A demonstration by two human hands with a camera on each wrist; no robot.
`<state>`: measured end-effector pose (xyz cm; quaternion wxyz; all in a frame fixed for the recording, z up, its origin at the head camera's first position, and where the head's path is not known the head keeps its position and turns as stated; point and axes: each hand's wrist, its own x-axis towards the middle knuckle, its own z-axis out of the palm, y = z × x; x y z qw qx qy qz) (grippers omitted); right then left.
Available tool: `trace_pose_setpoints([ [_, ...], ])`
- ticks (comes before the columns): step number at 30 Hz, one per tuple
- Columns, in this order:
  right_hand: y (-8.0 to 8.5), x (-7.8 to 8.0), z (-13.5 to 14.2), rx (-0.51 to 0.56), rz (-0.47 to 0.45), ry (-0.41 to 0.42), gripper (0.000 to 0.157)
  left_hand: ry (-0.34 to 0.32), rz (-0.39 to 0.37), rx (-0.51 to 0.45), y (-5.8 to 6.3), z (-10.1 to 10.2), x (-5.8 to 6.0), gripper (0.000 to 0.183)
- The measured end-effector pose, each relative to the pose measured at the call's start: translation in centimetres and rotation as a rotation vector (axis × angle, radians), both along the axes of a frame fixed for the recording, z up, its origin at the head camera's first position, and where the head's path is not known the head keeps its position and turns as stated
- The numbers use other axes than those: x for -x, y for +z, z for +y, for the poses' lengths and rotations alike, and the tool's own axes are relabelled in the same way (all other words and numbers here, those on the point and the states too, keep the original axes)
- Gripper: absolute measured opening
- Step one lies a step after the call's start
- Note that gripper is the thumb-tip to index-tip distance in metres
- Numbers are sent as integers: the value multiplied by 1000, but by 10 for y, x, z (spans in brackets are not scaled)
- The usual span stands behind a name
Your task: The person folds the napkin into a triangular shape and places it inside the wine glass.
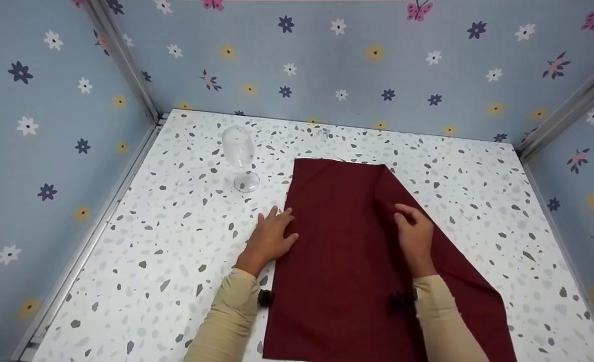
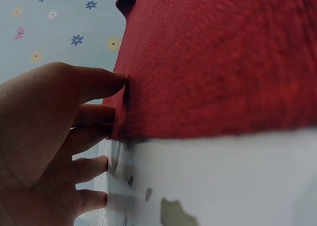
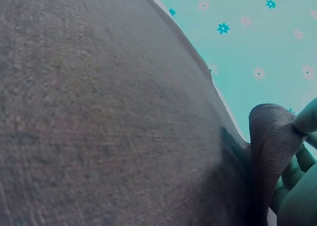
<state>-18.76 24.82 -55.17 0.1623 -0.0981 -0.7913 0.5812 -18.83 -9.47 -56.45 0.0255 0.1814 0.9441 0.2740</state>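
Note:
A dark red cloth (image 1: 337, 241) lies on the speckled table, its right side lifted and folding over. My left hand (image 1: 271, 239) rests at the cloth's left edge with fingers spread; in the left wrist view the thumb and two fingers of the left hand (image 2: 54, 132) touch the red cloth (image 2: 213, 67), while the lower fingers are on the table. My right hand (image 1: 415, 239) pinches the raised right part between thumb and fingers. In the right wrist view, that cloth fold (image 3: 270, 137) rises beside the right hand (image 3: 302, 176), which is partly out of frame.
A clear stemmed glass (image 1: 238, 148) stands beyond the left hand, left of the cloth's far corner. Flower-patterned walls (image 1: 327, 60) enclose the white speckled table (image 1: 176, 201) at the back and both sides. Metal rails (image 1: 121, 55) run along the corners.

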Motion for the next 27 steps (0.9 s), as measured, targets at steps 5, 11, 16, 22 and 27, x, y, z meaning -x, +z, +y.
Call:
trace_pose_setpoints([
  [5,-1,-2,-6,-23,-4,44,22,3,-20,5,0,0,1,48],
  [11,8,-9,-19,-56,-1,89,23,5,-23,3,-1,0,0,48],
  [16,30,-22,-35,-61,11,136,24,13,-24,0,-1,0,-1,48],
  [22,36,-28,-44,-53,0,157,23,16,-22,9,0,0,0,49],
  [27,38,-32,-50,-36,-15,159,22,12,-28,13,1,1,0,50],
])
